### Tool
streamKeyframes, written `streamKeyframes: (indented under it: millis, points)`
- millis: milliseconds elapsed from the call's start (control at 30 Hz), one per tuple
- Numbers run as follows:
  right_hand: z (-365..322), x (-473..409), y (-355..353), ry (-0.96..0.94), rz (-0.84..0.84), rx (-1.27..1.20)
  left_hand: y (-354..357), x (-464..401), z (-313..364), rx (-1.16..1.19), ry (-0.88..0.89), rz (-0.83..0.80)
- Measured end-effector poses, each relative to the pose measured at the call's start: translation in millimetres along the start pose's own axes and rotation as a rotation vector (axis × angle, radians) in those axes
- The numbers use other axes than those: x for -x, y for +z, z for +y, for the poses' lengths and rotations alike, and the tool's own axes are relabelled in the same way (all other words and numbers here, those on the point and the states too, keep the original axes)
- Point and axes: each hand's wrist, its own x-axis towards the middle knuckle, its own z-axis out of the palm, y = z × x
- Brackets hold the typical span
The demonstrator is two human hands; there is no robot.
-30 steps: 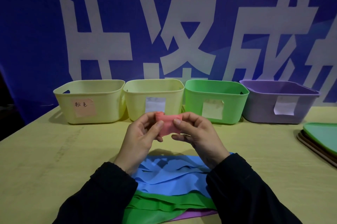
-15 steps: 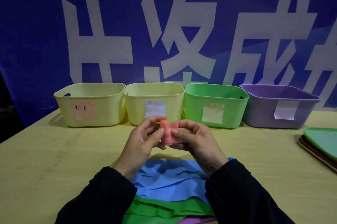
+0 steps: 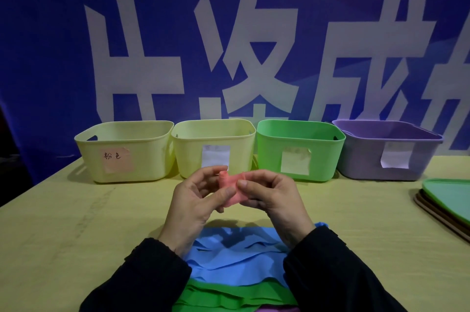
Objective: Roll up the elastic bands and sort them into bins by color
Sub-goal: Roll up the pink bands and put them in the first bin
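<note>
A small pink elastic band (image 3: 230,191), mostly rolled, is pinched between my left hand (image 3: 193,206) and my right hand (image 3: 272,197) above the table. Below my wrists lies a flat pile: blue bands (image 3: 234,255) on top, green bands (image 3: 229,296) under them, a purple edge (image 3: 277,309) at the bottom. Four bins stand in a row behind: a yellow bin with a pink label (image 3: 122,151), a second yellow bin (image 3: 213,144), a green bin (image 3: 300,149) and a purple bin (image 3: 386,151).
Stacked trays (image 3: 447,199), green on top of brown, lie at the right table edge. A blue banner with large white characters hangs behind the bins. The yellow table (image 3: 76,222) drops off at the left into a dark area.
Both hands have drawn slightly lower and nearer with the pink band, and the fingers have turned it; more of it is hidden by my fingers now.
</note>
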Motion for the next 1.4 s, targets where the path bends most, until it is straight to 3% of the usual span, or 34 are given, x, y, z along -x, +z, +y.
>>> streamKeyframes:
  millis: [367, 567, 833, 967, 1167, 1333, 1400]
  points:
    - [6, -2, 1, -0.122, 0.015, 0.179, -2, 1, -5, -0.104, 0.023, -0.119]
    - [7, -2, 1, -0.131, -0.015, 0.197, 1, 0, -3, -0.056, 0.007, -0.042]
    - [2, 2, 3, -0.020, -0.044, 0.106, -6, -2, -8, 0.120, -0.013, -0.136]
    - [4, 1, 4, -0.085, -0.050, 0.139, -6, -4, -6, 0.195, -0.020, -0.113]
    - [8, -1, 0, -0.090, -0.005, 0.121, -2, -2, -7, 0.104, 0.007, -0.025]
    - [16, -4, 0, -0.212, 0.082, 0.263, -2, -2, -8, -0.275, 0.100, -0.023]
    - [18, -5, -1, -0.235, 0.098, 0.268, -2, -2, -8, -0.293, 0.074, -0.033]
